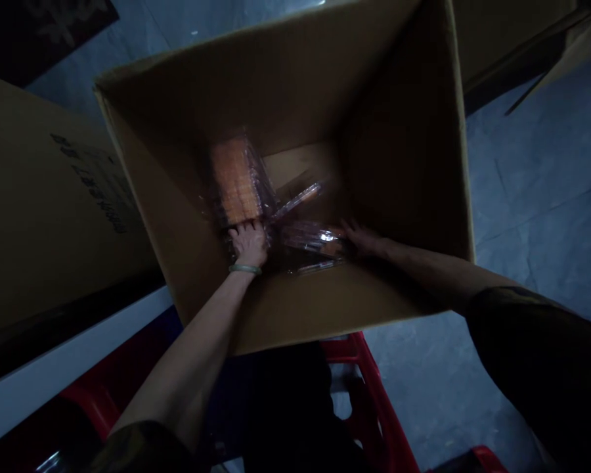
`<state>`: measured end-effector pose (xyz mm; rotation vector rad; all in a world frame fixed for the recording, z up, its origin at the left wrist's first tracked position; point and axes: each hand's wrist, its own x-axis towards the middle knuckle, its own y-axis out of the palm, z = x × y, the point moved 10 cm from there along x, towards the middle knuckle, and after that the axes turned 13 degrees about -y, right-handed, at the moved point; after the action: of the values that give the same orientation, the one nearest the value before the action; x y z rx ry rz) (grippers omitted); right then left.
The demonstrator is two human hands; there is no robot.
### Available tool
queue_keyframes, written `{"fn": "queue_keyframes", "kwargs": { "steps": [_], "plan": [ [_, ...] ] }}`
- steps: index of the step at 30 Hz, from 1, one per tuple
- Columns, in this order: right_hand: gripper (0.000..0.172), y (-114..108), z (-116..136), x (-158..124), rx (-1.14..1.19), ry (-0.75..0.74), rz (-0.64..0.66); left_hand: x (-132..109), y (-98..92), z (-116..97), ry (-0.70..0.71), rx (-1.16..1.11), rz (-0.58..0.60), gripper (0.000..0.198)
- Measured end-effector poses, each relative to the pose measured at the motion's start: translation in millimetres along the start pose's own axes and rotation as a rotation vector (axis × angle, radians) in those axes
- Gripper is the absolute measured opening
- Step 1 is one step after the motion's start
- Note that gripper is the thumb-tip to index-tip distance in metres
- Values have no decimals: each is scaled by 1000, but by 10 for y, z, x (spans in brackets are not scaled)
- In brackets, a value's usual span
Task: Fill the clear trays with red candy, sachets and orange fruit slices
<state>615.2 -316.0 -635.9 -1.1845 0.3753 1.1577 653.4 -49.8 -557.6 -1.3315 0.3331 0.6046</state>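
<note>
Both my arms reach down into a deep cardboard box (285, 315). On the left of its floor, a stack of orange items in clear plastic wrapping (236, 177) stands near the side wall. My left hand (249, 242), with a bangle at the wrist, lies with spread fingers against the near end of that stack. Several clear plastic packs (308, 235) with some orange in them lie loosely in the middle. At their right end is my right hand (363, 238), its fingers stretched out and touching or close beside them; shadow hides the exact contact.
A printed cardboard box (54, 190) stands at the left, and another carton (512, 33) at the upper right. Below the box shows a red plastic stool (374, 394). Grey floor (536, 177) extends on the right. The box's tall walls surround both hands.
</note>
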Motion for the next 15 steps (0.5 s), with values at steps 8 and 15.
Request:
{"fn": "queue_keyframes", "kwargs": {
  "steps": [8,15],
  "plan": [
    [96,-384,-64,86,18,190,-181,-348,-535,-168,-18,-75,23,37],
    [76,-210,84,-207,28,368,-192,82,-625,-1192,293,-399,-1,58]
  ]
}}
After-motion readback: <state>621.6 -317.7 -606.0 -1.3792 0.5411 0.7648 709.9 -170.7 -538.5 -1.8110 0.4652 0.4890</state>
